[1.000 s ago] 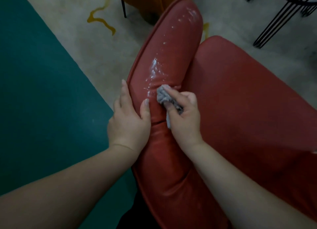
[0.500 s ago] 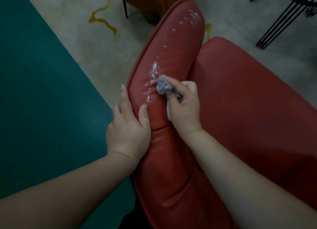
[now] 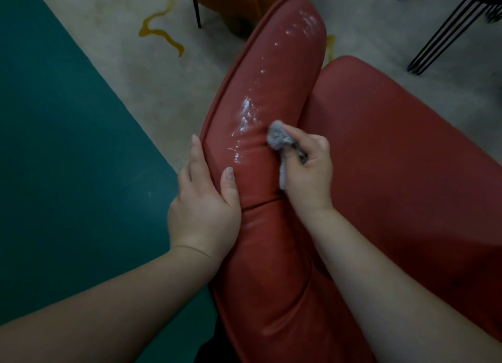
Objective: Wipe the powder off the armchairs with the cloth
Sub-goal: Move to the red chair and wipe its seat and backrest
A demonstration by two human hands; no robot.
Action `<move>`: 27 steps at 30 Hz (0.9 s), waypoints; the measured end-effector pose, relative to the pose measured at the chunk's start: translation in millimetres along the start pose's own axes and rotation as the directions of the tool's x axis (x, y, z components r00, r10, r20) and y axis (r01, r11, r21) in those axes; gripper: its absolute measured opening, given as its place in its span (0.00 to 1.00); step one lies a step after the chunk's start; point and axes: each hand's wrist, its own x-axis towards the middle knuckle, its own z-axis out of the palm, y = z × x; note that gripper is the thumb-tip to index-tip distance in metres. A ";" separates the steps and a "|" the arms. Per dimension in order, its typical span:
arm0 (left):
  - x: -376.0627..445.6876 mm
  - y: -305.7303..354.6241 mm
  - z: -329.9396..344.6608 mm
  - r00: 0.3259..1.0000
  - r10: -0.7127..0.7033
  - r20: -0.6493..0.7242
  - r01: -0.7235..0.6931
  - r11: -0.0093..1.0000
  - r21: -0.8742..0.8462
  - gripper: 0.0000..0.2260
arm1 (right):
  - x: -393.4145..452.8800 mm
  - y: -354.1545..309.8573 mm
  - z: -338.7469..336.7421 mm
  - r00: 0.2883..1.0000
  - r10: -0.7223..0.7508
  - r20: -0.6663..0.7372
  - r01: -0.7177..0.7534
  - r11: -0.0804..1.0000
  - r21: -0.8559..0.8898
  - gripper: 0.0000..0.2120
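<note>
A lounge or café-like seating area is showing here: a red leather armchair, an orange chair, black wire-legged furniture standing on a beige-and-teal floor.

The right hand presses a bunched grey cloth on the red armchair's arm, beside white powder; the left hand rests alongside.

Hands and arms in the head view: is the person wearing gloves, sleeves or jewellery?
Nothing shows on them. The left hand and right hand are bare, without gloves, rings or watch. Both forearms are uncovered as far as the frame's edge. The nails are short and pale.
</note>
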 end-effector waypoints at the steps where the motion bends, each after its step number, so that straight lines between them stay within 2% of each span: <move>1: -0.3 0.1 -0.5 1.000 -0.001 -0.001 0.001 1.000 -0.001 0.30 | 6.8 8.8 -1.6 0.996 0.076 -0.047 -0.077 0.997 -0.023 0.15; 3: -0.6 0.5 -0.3 1.000 0.003 -0.001 -0.003 1.000 0.000 0.30 | 12.9 17.4 -1.9 0.982 0.178 -0.066 -0.179 0.984 -0.004 0.15; 4: -0.4 0.2 0.0 1.000 0.004 -0.001 -0.004 1.000 0.001 0.30 | 10.3 15.8 -0.5 0.981 0.183 -0.060 -0.182 0.983 0.017 0.15; 8: 0.8 -0.7 0.0 1.000 -0.004 -0.001 0.004 1.000 0.003 0.30 | -23.1 -16.2 -0.8 0.998 -0.026 0.051 0.024 0.999 0.042 0.14; 10: 0.7 -0.2 0.0 1.000 -0.005 0.001 0.005 1.000 0.003 0.30 | -23.8 -19.8 -4.5 0.991 -0.080 0.112 0.075 0.996 0.048 0.14; 14: 0.2 0.7 -0.2 1.000 -0.006 -0.002 0.006 1.000 0.000 0.29 | 11.0 14.1 -6.2 0.996 0.082 -0.025 -0.083 0.995 -0.048 0.15; 17: -0.7 0.4 0.2 1.000 -0.005 -0.004 0.005 1.000 0.006 0.29 | 8.0 17.5 -2.1 0.984 0.175 -0.021 -0.175 0.984 0.018 0.14; 23: 0.0 -1.5 1.1 1.000 -0.005 -0.012 0.005 1.000 0.001 0.29 | -21.8 -18.1 -5.4 0.994 -0.025 0.109 0.019 0.998 0.058 0.13; 25: 0.0 -1.2 0.8 1.000 -0.006 -0.013 0.006 1.000 0.000 0.29 | -14.5 -14.7 -7.4 0.993 0.000 0.120 -0.010 0.997 0.078 0.12; 27: -0.3 -1.0 0.1 1.000 -0.007 -0.013 0.007 1.000 0.004 0.29 | -7.7 -10.8 -8.2 0.993 0.043 0.108 -0.050 0.997 0.063 0.17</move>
